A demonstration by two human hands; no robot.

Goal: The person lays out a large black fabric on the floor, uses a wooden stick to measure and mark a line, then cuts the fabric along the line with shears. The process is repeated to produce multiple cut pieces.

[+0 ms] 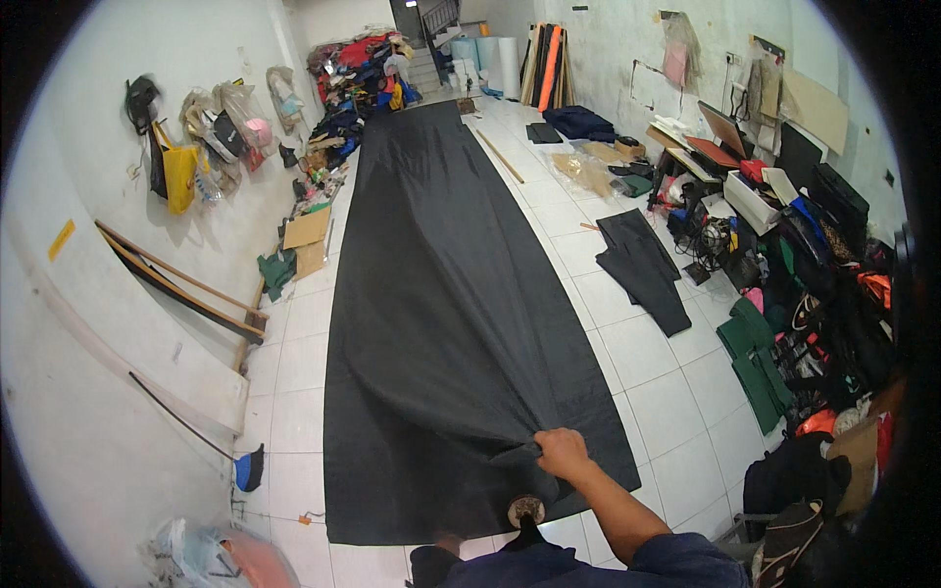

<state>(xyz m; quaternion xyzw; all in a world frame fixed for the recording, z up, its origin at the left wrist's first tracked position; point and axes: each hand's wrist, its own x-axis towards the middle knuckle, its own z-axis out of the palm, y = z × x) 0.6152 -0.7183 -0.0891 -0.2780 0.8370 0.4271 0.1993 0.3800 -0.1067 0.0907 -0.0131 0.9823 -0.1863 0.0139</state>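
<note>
A long sheet of black fabric (421, 323) lies spread over the floor, running from near my body to the far end. My right hand (562, 454) is closed on the fabric near its right front part, pulling it into a bunch. Folds fan out from that grip toward the far end. Just below the hand, a round brownish object (526, 510) rests on the sheet's near edge. My left hand does not show clearly; a blurred skin-toned patch at the near edge cannot be made out.
White floor tiles (657, 416) flank the sheet. Folded black cloth (642, 269) and green cloth (755, 363) lie to the right, beside piled goods. A wooden stick (500, 157) lies beyond. At left are a blue-black cap (249, 468), cardboard (307, 235) and hanging bags (178, 171).
</note>
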